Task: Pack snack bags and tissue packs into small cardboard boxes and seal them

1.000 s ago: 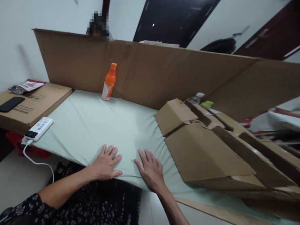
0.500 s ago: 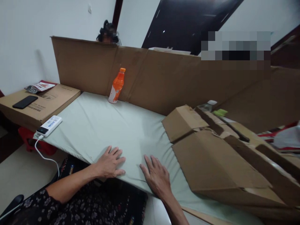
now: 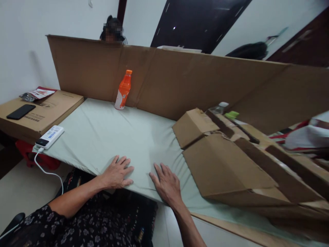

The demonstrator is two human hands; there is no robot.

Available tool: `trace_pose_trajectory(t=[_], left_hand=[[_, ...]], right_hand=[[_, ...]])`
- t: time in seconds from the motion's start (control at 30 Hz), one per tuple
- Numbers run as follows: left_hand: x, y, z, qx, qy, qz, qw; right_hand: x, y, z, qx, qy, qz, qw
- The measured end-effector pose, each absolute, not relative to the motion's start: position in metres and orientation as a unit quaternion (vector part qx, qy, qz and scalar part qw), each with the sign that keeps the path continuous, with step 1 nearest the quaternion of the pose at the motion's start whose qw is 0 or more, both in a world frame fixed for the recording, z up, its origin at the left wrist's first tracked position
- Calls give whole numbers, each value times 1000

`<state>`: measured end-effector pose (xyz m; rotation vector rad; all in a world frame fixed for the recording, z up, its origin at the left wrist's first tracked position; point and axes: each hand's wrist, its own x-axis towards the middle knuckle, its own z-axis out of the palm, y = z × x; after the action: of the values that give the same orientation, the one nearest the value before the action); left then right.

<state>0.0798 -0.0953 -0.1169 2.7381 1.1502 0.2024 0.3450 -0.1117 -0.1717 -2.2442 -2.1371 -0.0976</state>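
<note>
From my head camera, I see my left hand (image 3: pixel 117 173) and right hand (image 3: pixel 167 181) side by side, palms down at the near edge of the counter (image 3: pixel 136 137). The fingers of both are open and spread, lying along its pale green cloth (image 3: pixel 79 137). The cloth, right under my palms, spreads away toward the far side, creased here and there and puckered along the boxes (image 3: pixel 226 168) on my right.

A tall cardboard screen (image 3: pixel 177 82) runs along the far side, with an orange bottle (image 3: pixel 123 91) standing just in front of it. Behind the boxes I make out a clear bottle (image 3: pixel 220 109) with a white cap and something green (image 3: pixel 232 115).

At the left end a white power bank (image 3: pixel 50 136) lies on the cloth, its cable (image 3: pixel 47 172) dropping over the edge. Just beside it, a flat box (image 3: pixel 60 106) carries a phone (image 3: pixel 21 112) and a packet (image 3: pixel 38 94). Something red (image 3: pixel 50 164) shows underneath, above the pale floor (image 3: pixel 15 202).

Beyond the screen I see a person's head (image 3: pixel 112 29), white walls (image 3: pixel 20 44), a dark door (image 3: pixel 190 24) and a brown one with a handle.
</note>
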Motion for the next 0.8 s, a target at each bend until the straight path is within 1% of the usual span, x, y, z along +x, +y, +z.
trace_pose_trajectory(t=[0.43,0.67,0.8], left_hand=[[79,-87,-116,916,389,61,80],[81,-86,-114,915,389,51,89],[81,-88,-112,914,392,48,98]], right_hand=[[341,-106,-162,-729,-681,-5,65],[347,-106,-169,-726,-683,0,78],[351,-107,-175,-718,-688,-11,101]])
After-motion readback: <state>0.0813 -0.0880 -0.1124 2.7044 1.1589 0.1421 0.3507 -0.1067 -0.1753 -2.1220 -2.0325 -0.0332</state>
